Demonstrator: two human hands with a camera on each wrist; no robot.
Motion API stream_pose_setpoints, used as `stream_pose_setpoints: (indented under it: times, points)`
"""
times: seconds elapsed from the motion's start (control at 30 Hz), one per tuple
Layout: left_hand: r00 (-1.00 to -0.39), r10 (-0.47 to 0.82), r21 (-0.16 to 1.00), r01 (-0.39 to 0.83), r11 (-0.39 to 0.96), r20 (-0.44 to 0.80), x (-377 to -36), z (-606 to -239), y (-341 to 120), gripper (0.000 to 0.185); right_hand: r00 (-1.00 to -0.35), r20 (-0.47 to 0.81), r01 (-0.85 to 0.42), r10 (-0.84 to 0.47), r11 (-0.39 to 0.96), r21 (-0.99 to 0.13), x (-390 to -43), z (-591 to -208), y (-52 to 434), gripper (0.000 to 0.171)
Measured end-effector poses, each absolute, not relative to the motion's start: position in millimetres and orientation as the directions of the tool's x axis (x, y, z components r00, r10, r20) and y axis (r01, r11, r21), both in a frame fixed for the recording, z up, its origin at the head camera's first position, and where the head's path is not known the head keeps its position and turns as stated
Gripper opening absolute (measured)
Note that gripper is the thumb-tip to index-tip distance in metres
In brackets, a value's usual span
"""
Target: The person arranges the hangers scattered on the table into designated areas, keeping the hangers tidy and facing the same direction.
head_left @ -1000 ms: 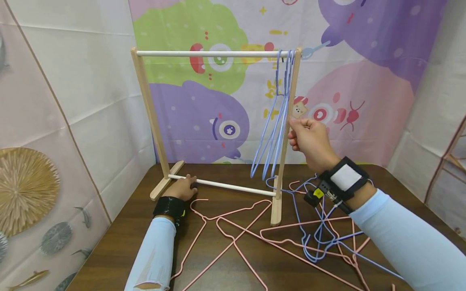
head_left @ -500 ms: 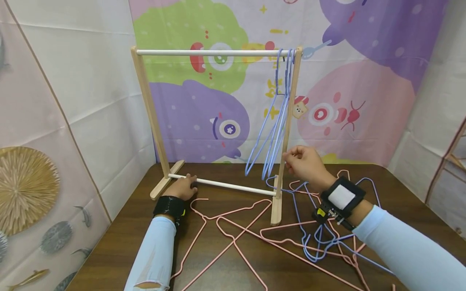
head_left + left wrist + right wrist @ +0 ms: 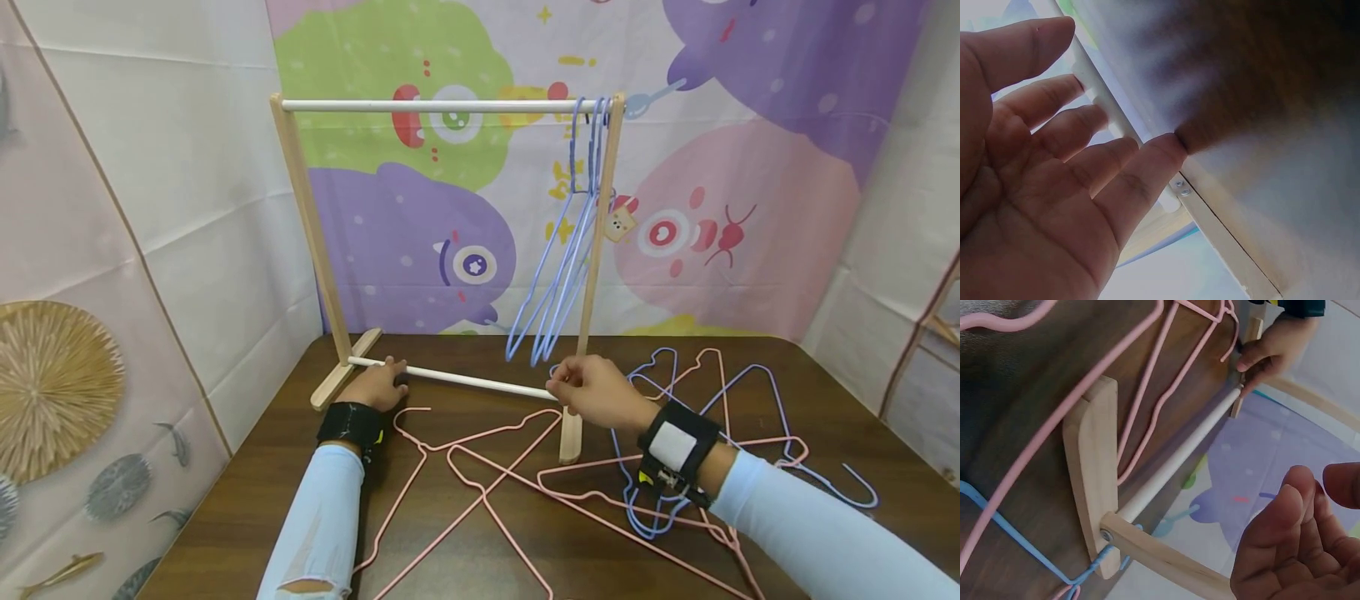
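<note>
Blue hangers [image 3: 567,258] on rail [image 3: 435,106]: head view only.

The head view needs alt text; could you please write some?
A left hand is at the lower white bar of a wooden rack, a right hand by its right foot. Blue hangers hang at the right end of the upper bar; pink hangers and more blue hangers lie on the brown table.

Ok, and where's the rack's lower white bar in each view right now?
Head: the lower white bar crosses the picture just below the middle.
Left wrist: the lower white bar slants down from the top, left of centre, partly behind the left hand.
Right wrist: the lower white bar runs diagonally through the middle.
Shared landmark: the left hand, near one end.
</note>
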State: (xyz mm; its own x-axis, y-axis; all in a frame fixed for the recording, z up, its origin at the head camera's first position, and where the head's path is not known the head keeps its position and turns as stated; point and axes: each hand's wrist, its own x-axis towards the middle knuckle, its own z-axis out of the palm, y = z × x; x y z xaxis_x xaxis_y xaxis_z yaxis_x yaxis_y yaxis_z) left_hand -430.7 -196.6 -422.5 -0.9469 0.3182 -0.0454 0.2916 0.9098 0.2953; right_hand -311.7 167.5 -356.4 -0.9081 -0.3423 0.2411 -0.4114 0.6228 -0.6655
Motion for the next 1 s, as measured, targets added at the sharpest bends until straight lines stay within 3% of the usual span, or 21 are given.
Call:
stream_pose_setpoints:
  times: [0.6,1.0]
  points:
    - [-0.949,0.310,0.307,0.278,0.910,-0.059,-432,-422,-200,0.059,-0.850,0.184,-0.500,-0.493,0.648,-0.575,-299,-402,180,0.010]
    - [-0.946,0.321,0.306,0.291,0.907,-0.052,-431,-421,-198,0.058,-0.767,0.181,-0.604,-0.616,0.597,-0.528,-287,-412,143,0.010]
